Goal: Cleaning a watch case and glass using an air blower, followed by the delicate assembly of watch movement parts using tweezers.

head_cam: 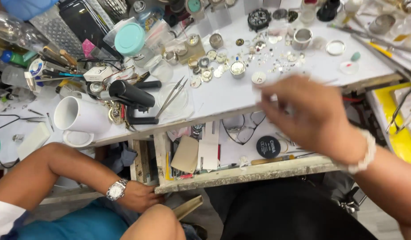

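My right hand (313,116) hovers, blurred by motion, over the front edge of the white worktable (232,95) and the open wooden drawer (241,172) below it. Its back faces me and its fingers reach left, loosely spread, with nothing seen in them. A white bead bracelet (369,151) sits on that wrist. Nearest the fingertips are a small round watch dial (258,78) and scattered tiny watch parts (214,66). My left hand is out of view. Another person's hand (138,195), with a silver wristwatch (116,190), rests by the drawer's left front corner.
A white mug (79,115), a black handled tool (132,94), tweezers (172,95) and a teal-lidded jar (131,40) stand on the left. The drawer holds a round black tin (268,146), cards and a screwdriver (270,160). A yellow tray with tools (403,133) is at the right.
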